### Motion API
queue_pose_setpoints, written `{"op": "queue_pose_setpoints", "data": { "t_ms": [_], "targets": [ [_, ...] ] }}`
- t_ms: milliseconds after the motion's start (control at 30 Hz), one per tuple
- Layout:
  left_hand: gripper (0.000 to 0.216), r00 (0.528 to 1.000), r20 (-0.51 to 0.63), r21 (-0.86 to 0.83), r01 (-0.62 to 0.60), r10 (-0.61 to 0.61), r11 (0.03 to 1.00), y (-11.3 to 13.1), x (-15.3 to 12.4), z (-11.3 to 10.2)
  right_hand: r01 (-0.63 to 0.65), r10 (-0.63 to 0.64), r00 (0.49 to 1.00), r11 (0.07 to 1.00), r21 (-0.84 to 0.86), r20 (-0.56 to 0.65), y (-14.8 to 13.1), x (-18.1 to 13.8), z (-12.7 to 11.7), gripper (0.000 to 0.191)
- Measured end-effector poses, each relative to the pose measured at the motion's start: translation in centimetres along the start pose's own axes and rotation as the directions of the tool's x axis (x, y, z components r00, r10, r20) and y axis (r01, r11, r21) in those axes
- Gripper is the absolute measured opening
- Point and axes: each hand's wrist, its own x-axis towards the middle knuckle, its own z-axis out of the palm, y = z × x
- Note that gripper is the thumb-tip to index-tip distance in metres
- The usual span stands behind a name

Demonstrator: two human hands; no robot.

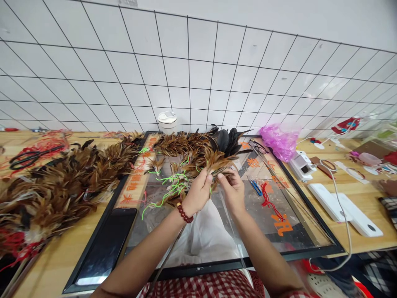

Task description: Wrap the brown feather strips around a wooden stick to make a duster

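Note:
My left hand (198, 192), with a beaded bracelet (184, 213) at the wrist, is closed round a bunch of brown feathers (217, 160) above the framed glass panel (263, 231). Close beside it, my right hand (233, 189) has thumb and fingers pinched together at the base of the same bunch. A thin translucent strip (228, 215) hangs down between the hands. Brown feather bunches (176, 145) and black feathers (228, 140) lie just beyond the hands. Small feather tufts with bright green strings (167, 180) lie left of my left hand.
At left, a large heap of brown feathers (93, 174), black scissors (31, 156) and a phone (107, 244). Beyond stands a white lidded cup (167, 123). At right lie a blue-handled tool (256, 187), red string (269, 198), glasses (259, 146), a purple bag (281, 140) and white devices (344, 209).

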Motion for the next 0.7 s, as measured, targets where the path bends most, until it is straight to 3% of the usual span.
{"op": "queue_pose_setpoints", "data": {
  "t_ms": [67,133,200,233,267,300,333,367,400,467,533,600,700],
  "targets": [
    [0.041,1.0,-0.018,0.028,-0.011,0.012,1.0,0.0,0.2,-0.5,-0.057,0.057,0.998,0.997,0.057,-0.011,0.1,-0.1,-0.3,0.035],
    [0.041,1.0,-0.022,0.104,0.001,0.002,0.995,0.2,0.5,-1.0,-0.267,0.247,0.947,0.96,0.078,0.205,0.1,-0.4,-0.8,0.044],
    [0.04,1.0,-0.022,0.23,0.024,-0.019,0.973,0.4,0.8,-1.5,-0.435,0.412,0.774,0.898,-0.068,0.481,-0.2,-0.6,-1.6,0.041],
    [0.039,0.999,-0.018,0.305,0.033,-0.029,0.952,0.5,0.9,-1.7,-0.417,0.441,0.704,0.891,-0.179,0.557,-0.7,-0.6,-2.0,0.037],
    [0.038,0.999,-0.007,0.38,0.042,-0.043,0.924,0.5,1.0,-1.9,-0.32,0.43,0.681,0.903,-0.288,0.593,-1.4,-0.5,-2.4,0.034],
    [0.037,0.998,0.014,0.448,0.046,-0.059,0.893,0.6,1.0,-1.9,-0.152,0.381,0.695,0.907,-0.393,0.609,-2.3,-0.4,-2.7,0.033],
    [0.036,0.996,0.044,0.504,0.044,-0.076,0.863,0.6,0.9,-1.9,0.062,0.304,0.717,0.868,-0.492,0.627,-3.5,0.0,-2.9,0.032],
    [0.035,0.992,0.083,0.545,0.033,-0.094,0.838,0.6,0.8,-1.8,0.287,0.222,0.717,0.77,-0.571,0.66,-4.8,0.5,-3.0,0.03],
    [0.033,0.986,0.125,0.574,0.018,-0.11,0.818,0.7,0.7,-1.6,0.489,0.16,0.687,0.62,-0.614,0.709,-6.3,1.2,-3.0,0.028],
    [0.029,0.969,0.212,0.603,-0.026,-0.128,0.797,1.0,0.1,-0.9,0.745,0.166,0.563,0.322,-0.584,0.809,-9.1,3.2,-2.4,0.024],
    [0.025,0.943,0.305,0.61,-0.084,-0.135,0.788,1.6,-0.6,-0.2,0.85,0.221,0.443,0.204,-0.486,0.869,-10.9,5.7,-1.5,0.021],
    [0.023,0.911,0.389,0.618,-0.146,-0.139,0.772,2.5,-1.4,0.4,0.88,0.263,0.318,0.277,-0.387,0.911,-11.2,8.3,-0.9,0.019],
    [0.025,0.88,0.453,0.667,-0.232,-0.139,0.708,3.7,-2.7,0.7,0.756,0.338,0.121,0.578,-0.307,0.933,-8.8,11.3,-0.7,0.018]
  ]
}}
